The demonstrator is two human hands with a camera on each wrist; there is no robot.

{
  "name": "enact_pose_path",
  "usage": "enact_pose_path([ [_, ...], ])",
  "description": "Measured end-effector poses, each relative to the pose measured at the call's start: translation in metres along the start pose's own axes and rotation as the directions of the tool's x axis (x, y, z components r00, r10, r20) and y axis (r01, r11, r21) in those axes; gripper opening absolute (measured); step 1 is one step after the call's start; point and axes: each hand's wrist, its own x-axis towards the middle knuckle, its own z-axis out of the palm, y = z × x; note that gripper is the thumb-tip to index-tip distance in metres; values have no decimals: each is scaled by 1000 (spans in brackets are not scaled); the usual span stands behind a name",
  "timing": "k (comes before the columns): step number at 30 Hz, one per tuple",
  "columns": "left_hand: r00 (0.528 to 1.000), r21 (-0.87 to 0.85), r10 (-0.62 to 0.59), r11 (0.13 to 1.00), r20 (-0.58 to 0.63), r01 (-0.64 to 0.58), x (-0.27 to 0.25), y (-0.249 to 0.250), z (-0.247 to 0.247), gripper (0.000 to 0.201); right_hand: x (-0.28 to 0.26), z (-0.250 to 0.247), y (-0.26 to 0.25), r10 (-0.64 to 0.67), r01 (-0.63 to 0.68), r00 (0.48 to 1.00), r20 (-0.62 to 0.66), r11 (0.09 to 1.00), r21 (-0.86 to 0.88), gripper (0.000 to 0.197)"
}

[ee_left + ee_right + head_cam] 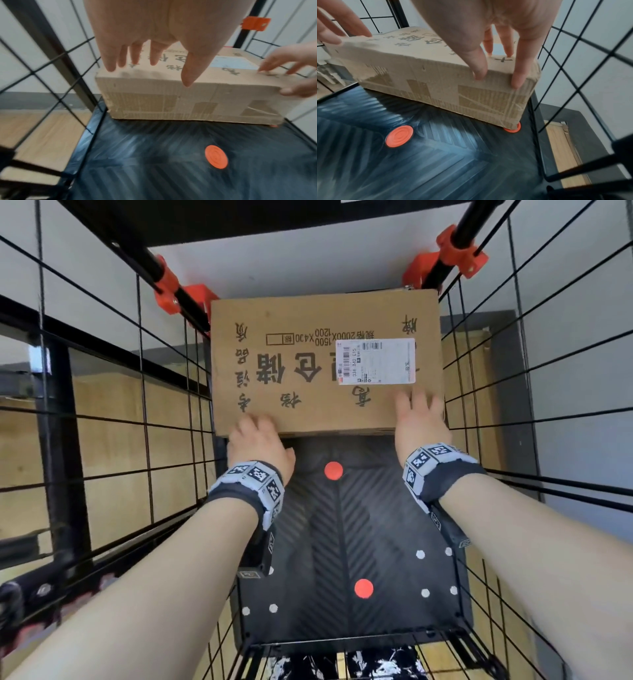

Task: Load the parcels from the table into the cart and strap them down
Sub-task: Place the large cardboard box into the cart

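Observation:
A brown cardboard parcel [301, 371] [188, 102] [428, 81] with black print and a white shipping label [376, 361] lies flat at the far end of the cart's black ribbed floor [342, 525]. My left hand [257, 440] [164, 44] lies on the parcel's near left edge with straight fingers on top and the thumb over the front face. My right hand [419, 419] [496, 40] rests on the near right corner, its fingers flat on top and the thumb down the front face. Neither hand holds anything.
Black wire mesh walls [137, 405] [513, 371] enclose the cart on both sides. Orange clamps [171, 289] [459, 251] sit on the far black posts. Two orange discs [333, 470] [363, 588] dot the bare floor; a third [513, 128] lies under the parcel's right corner.

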Motion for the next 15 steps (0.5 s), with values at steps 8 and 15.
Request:
enact_pose_path([
  [8,990,194,20,980,142,-48,0,-22,16,89,4,12,8,7,-10,997,75,999,45,78],
  [15,979,149,-14,989,203,-17,1,-25,15,89,17,-8,1,-2,0,986,165,1000,13,83],
])
